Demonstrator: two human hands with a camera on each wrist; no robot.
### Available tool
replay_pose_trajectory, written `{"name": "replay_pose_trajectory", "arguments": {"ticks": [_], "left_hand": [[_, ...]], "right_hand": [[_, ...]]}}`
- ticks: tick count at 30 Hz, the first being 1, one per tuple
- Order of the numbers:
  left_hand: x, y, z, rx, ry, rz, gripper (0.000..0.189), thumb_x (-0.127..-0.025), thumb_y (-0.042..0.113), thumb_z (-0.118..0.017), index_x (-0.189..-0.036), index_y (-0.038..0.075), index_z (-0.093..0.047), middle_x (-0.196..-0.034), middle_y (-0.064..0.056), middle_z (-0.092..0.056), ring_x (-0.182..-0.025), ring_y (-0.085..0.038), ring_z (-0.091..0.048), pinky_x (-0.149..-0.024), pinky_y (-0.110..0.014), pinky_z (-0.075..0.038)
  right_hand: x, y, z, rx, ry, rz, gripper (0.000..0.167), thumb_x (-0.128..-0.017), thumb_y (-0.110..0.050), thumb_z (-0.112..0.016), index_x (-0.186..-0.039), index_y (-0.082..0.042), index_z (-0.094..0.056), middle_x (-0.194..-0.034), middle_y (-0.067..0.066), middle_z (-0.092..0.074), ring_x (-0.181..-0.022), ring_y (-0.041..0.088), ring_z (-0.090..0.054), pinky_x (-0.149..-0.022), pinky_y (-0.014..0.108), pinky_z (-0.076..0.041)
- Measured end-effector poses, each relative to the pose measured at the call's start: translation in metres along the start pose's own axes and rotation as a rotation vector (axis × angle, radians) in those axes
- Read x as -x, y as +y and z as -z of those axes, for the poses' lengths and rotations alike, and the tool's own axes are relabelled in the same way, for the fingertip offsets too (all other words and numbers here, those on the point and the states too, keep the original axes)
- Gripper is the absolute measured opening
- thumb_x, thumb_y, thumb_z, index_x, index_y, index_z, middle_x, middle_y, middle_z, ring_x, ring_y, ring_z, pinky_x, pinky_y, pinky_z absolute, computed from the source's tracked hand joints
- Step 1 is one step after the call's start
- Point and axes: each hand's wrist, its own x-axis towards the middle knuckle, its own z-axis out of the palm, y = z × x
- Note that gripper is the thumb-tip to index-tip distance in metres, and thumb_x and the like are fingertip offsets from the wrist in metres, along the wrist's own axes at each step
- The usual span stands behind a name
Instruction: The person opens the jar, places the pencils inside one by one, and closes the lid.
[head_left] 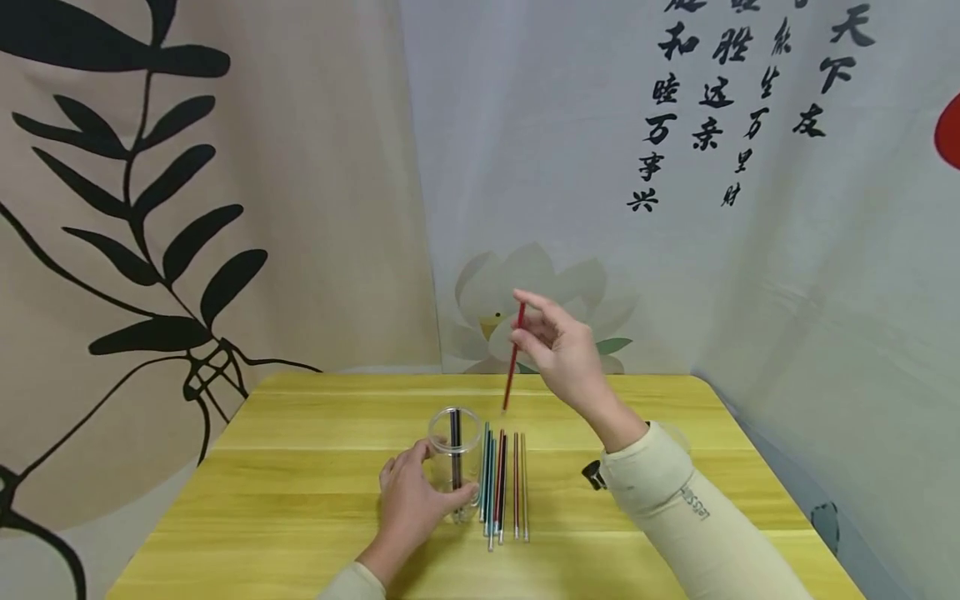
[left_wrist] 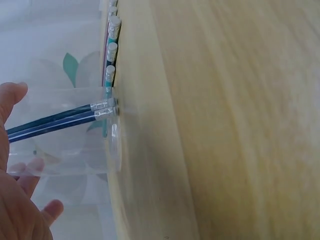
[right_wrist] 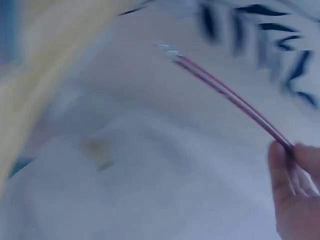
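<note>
My left hand (head_left: 416, 496) grips a clear cup (head_left: 472, 468), thumb on one side and fingers on the other. Inside the cup stand two dark pencils (left_wrist: 60, 122), eraser ends at its bottom. Up above the table, my right hand (head_left: 562, 350) pinches a red pencil (head_left: 512, 375) between thumb and fingers. That pencil tilts slightly, its silver eraser end (right_wrist: 169, 50) pointing down, to the right of the cup and higher than its rim. Close along the cup's right side lies a row of pencils (head_left: 492, 483), teal, dark, red and tan, with eraser ends towards me.
The wooden table (head_left: 300, 475) has rounded far corners. A curtain (head_left: 525, 150) with printed leaves, a lotus and black writing hangs right behind its far edge. Beside the right sleeve (head_left: 660, 475) a small black object (head_left: 593, 475) shows.
</note>
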Motion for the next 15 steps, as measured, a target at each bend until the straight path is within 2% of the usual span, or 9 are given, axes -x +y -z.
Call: {"name": "replay_pose_trajectory", "arguments": {"ticks": [3, 5, 10, 15], "left_hand": [[0.0, -0.001, 0.001, 0.002, -0.003, -0.002, 0.083, -0.064, 0.049, -0.101, -0.131, 0.015, -0.065, -0.132, -0.012, -0.072, -0.133, -0.038, -0.061, -0.13, -0.069, -0.02], [0.0, -0.002, 0.002, 0.005, -0.005, -0.003, 0.082, -0.064, 0.048, -0.101, -0.13, 0.015, -0.065, -0.132, -0.012, -0.072, -0.133, -0.038, -0.061, -0.13, -0.068, -0.02], [0.0, -0.002, 0.003, 0.013, -0.008, -0.007, 0.079, -0.065, 0.047, -0.101, -0.129, 0.018, -0.066, -0.132, -0.01, -0.073, -0.131, -0.037, -0.062, -0.13, -0.065, -0.02], [0.0, -0.001, 0.001, 0.01, 0.001, -0.041, 0.074, -0.066, 0.047, -0.1, -0.125, 0.018, -0.067, -0.128, -0.01, -0.075, -0.128, -0.037, -0.064, -0.129, -0.064, -0.021]], "right_hand": [[-0.003, -0.034, -0.011, -0.206, 0.059, 0.105, 0.056, -0.1, 0.003, -0.069, -0.153, -0.011, -0.056, -0.114, 0.02, -0.075, -0.103, 0.034, -0.078, -0.092, 0.033, -0.067], [0.001, -0.044, -0.023, -0.27, 0.053, 0.145, 0.055, -0.1, 0.005, -0.069, -0.151, -0.009, -0.056, -0.112, 0.022, -0.074, -0.1, 0.035, -0.078, -0.091, 0.033, -0.067], [0.019, -0.032, -0.058, -0.197, -0.03, 0.188, 0.05, -0.098, 0.005, -0.071, -0.145, -0.004, -0.06, -0.107, 0.021, -0.078, -0.097, 0.032, -0.08, -0.087, 0.032, -0.068], [0.04, -0.009, -0.082, -0.056, -0.116, 0.154, 0.041, -0.099, 0.0, -0.073, -0.139, -0.007, -0.068, -0.11, 0.016, -0.081, -0.093, 0.025, -0.081, -0.078, 0.025, -0.066]]}}
